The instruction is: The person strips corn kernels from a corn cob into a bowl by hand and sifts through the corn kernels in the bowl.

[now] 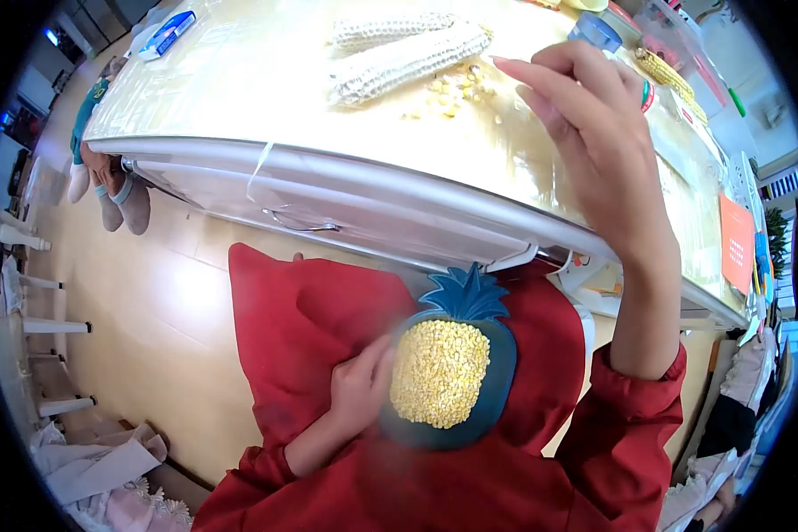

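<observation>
On my lap rests a dark teal pineapple-shaped plate (503, 372) heaped with yellow corn kernels (441, 372). My left hand (361, 386) grips the plate at its left edge; part of its fingers is hidden there. Above the table, my right hand (594, 115) is raised with thumb and index finger slightly apart, and I see nothing between them. Just left of those fingertips lie loose corn kernels (452, 93) on the tabletop. Two stripped corncobs, a nearer cob (408, 64) and a farther cob (390, 29), lie side by side beyond the kernels.
The table (239, 97) has a drawer front facing my knees. A blue-and-white packet (167, 35) lies at its far left. A blue cup (597, 33), a yellow corncob (669, 78) and an orange card (737, 244) are on the right. Another person's legs (124, 199) show at left.
</observation>
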